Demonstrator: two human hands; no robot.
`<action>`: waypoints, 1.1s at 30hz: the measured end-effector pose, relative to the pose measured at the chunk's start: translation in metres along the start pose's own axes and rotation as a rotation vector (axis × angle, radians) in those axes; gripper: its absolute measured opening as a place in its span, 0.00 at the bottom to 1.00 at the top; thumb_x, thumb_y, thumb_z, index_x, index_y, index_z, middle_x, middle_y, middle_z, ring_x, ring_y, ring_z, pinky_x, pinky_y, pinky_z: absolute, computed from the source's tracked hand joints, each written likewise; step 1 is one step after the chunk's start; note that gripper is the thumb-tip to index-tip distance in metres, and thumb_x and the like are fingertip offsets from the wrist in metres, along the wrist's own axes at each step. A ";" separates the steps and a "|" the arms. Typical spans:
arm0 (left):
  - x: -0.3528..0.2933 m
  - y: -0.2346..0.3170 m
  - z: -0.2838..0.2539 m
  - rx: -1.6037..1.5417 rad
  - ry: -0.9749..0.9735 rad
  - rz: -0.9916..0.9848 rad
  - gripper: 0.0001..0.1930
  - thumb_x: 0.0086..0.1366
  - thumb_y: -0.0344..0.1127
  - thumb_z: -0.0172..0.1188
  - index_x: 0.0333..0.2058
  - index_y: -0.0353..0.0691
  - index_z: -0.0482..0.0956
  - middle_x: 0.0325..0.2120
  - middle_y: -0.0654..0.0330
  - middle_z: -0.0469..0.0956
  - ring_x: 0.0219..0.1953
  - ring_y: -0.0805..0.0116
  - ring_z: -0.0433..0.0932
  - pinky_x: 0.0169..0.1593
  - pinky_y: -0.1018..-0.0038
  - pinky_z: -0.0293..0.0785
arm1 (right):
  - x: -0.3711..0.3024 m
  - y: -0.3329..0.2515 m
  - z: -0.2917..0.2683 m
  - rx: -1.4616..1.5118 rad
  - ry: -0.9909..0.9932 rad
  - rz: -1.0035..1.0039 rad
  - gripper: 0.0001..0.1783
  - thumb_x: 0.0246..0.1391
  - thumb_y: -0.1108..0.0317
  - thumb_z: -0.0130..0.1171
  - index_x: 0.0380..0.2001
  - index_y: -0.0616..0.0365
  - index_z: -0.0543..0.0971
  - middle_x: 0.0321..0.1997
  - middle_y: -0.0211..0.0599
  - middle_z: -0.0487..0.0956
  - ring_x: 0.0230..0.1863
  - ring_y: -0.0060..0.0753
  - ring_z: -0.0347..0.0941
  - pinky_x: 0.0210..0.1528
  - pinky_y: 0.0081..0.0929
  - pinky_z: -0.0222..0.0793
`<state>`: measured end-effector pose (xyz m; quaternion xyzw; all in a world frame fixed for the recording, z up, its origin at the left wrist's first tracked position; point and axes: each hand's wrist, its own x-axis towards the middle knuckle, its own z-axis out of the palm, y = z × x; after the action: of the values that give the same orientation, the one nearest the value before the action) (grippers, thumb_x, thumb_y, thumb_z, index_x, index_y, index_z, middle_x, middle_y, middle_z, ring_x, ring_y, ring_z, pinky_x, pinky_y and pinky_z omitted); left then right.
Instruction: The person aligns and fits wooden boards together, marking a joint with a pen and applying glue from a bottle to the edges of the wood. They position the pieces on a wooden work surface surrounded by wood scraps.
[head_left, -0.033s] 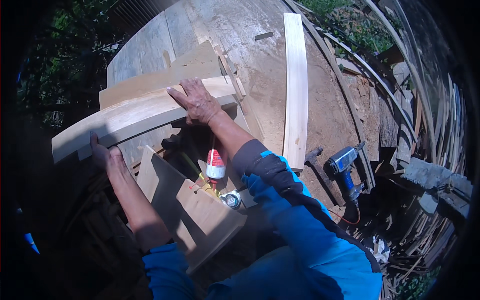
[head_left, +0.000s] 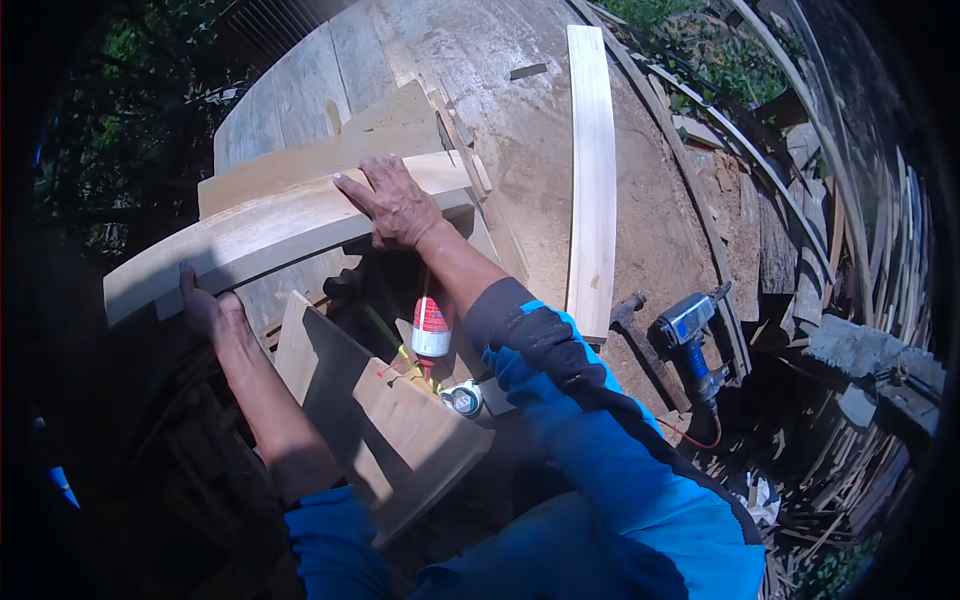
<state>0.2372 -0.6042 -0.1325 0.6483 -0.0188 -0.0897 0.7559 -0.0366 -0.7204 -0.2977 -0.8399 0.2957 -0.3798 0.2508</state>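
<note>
A long pale wooden board lies at a slant on the left side of the worktable. My left hand grips its near edge close to the left end, thumb up against the face and the other fingers hidden beneath. Toward the board's right end, my right hand holds the same edge, with fingers spread over the top and the thumb side partly hidden below. Behind the board rests a flat brown wood panel. A red and white bottle, cap downward, stands below my right wrist.
A wooden box-like piece sits close to my body, with a round tape measure beside it. Another pale plank lies lengthwise on the worktable. At right is a blue nail gun with a red hose. Wood strips pile up beyond.
</note>
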 end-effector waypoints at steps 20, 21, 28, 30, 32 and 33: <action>-0.031 0.015 0.034 0.002 -0.005 -0.011 0.20 0.61 0.33 0.68 0.50 0.31 0.76 0.46 0.56 0.78 0.47 0.60 0.78 0.54 0.60 0.76 | 0.020 0.009 0.006 -0.025 0.034 0.002 0.65 0.18 0.63 0.79 0.69 0.40 0.62 0.60 0.50 0.66 0.65 0.57 0.62 0.72 0.56 0.52; -0.035 0.016 0.037 0.014 0.009 -0.010 0.21 0.61 0.33 0.68 0.51 0.31 0.76 0.46 0.56 0.78 0.47 0.60 0.78 0.55 0.60 0.76 | 0.021 0.010 0.007 -0.024 0.034 0.000 0.65 0.18 0.63 0.79 0.69 0.40 0.62 0.60 0.50 0.66 0.65 0.57 0.62 0.72 0.56 0.52; -0.153 -0.096 -0.038 0.344 -0.279 0.332 0.30 0.68 0.46 0.62 0.59 0.32 0.65 0.54 0.51 0.69 0.55 0.60 0.70 0.57 0.62 0.69 | 0.023 0.013 0.007 -0.003 0.009 -0.003 0.67 0.15 0.61 0.81 0.69 0.40 0.62 0.60 0.50 0.66 0.65 0.57 0.62 0.71 0.56 0.53; -0.233 -0.129 -0.056 1.130 -0.757 0.517 0.43 0.58 0.47 0.69 0.65 0.33 0.58 0.52 0.44 0.68 0.54 0.50 0.71 0.56 0.59 0.67 | 0.018 0.011 0.010 0.003 -0.010 0.000 0.67 0.16 0.62 0.81 0.69 0.41 0.62 0.60 0.50 0.66 0.64 0.57 0.63 0.71 0.56 0.54; -0.268 -0.166 -0.069 1.566 -0.899 0.788 0.47 0.51 0.42 0.69 0.67 0.34 0.57 0.51 0.42 0.69 0.50 0.45 0.71 0.53 0.56 0.66 | 0.022 0.012 0.008 -0.051 0.050 -0.025 0.67 0.15 0.62 0.81 0.68 0.42 0.63 0.60 0.50 0.66 0.64 0.57 0.63 0.69 0.57 0.55; -0.269 -0.182 -0.075 1.694 -0.908 0.894 0.47 0.49 0.42 0.69 0.67 0.34 0.57 0.50 0.43 0.69 0.49 0.46 0.72 0.52 0.56 0.66 | 0.023 0.013 0.008 -0.052 0.050 -0.026 0.67 0.15 0.62 0.81 0.68 0.42 0.63 0.60 0.50 0.66 0.64 0.57 0.63 0.69 0.57 0.55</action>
<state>-0.0363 -0.5136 -0.2995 0.8033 -0.5928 0.0052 -0.0562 -0.0218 -0.7432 -0.2995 -0.8401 0.3008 -0.3962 0.2165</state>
